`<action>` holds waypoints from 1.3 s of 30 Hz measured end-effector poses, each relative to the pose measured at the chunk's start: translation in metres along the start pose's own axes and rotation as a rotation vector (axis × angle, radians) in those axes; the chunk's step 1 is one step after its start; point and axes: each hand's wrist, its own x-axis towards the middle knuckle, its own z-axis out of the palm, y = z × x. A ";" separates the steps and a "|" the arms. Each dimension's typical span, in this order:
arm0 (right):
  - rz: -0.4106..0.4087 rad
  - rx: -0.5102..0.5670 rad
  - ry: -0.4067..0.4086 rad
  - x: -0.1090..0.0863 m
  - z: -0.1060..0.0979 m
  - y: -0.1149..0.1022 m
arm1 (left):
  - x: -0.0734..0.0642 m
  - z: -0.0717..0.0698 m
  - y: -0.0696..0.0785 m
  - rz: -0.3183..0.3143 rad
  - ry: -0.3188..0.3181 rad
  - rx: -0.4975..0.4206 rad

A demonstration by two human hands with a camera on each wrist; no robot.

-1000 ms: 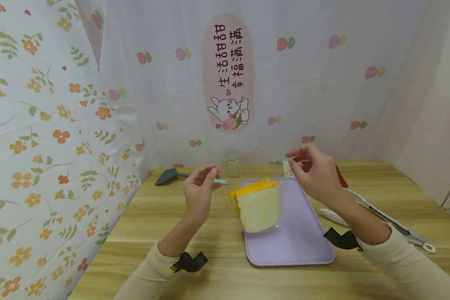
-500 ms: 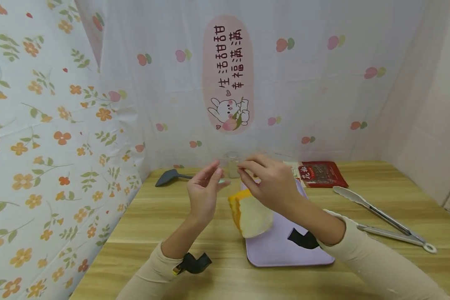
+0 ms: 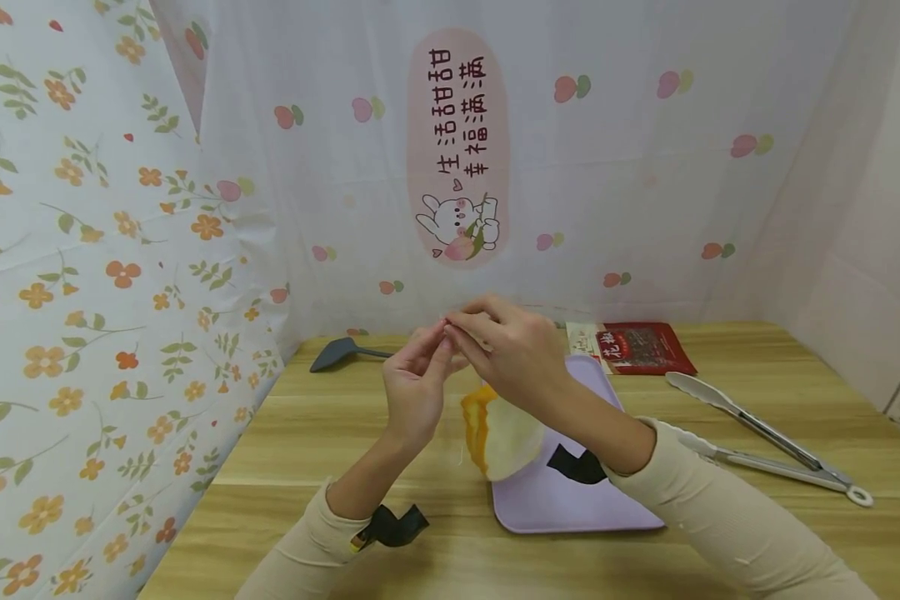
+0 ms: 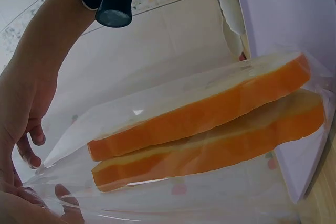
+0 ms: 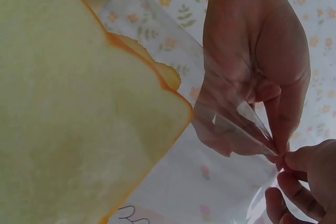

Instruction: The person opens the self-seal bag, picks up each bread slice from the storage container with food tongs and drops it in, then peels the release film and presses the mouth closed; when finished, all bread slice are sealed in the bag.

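Two slices of bread (image 3: 508,437) with orange crusts hang inside a clear plastic bag (image 4: 131,109), over the left part of a lilac tray (image 3: 570,504). My left hand (image 3: 414,390) pinches the gathered mouth of the bag between thumb and fingers. Beside it, my right hand (image 3: 513,354) pinches the same gathered plastic, its fingertips meeting those of the left. In the right wrist view the film tapers to a point where both hands' fingertips touch. The left wrist view shows the slices (image 4: 210,114) side by side within the film.
Metal tongs (image 3: 772,442) with pale tips lie right of the tray. A red spice packet (image 3: 648,348) lies behind it. At the back left is a dark spatula (image 3: 337,354). A patterned curtain (image 3: 345,192) closes off the back and left.
My right hand has moved left from the bag's far corner to meet my left hand, drawing the mouth together. The bread has turned, showing more of its crust side.
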 end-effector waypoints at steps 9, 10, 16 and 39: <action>-0.055 0.007 -0.011 0.005 -0.005 0.000 | 0.000 -0.003 0.002 0.052 -0.058 0.106; -0.065 0.001 -0.014 0.005 -0.005 0.000 | 0.000 -0.003 0.003 0.063 -0.067 0.132; -0.120 -0.029 -0.023 0.007 -0.006 0.001 | -0.002 -0.006 0.006 0.089 -0.099 0.200; -0.179 -0.038 -0.060 0.008 -0.005 0.010 | -0.005 -0.003 0.005 0.155 -0.142 0.253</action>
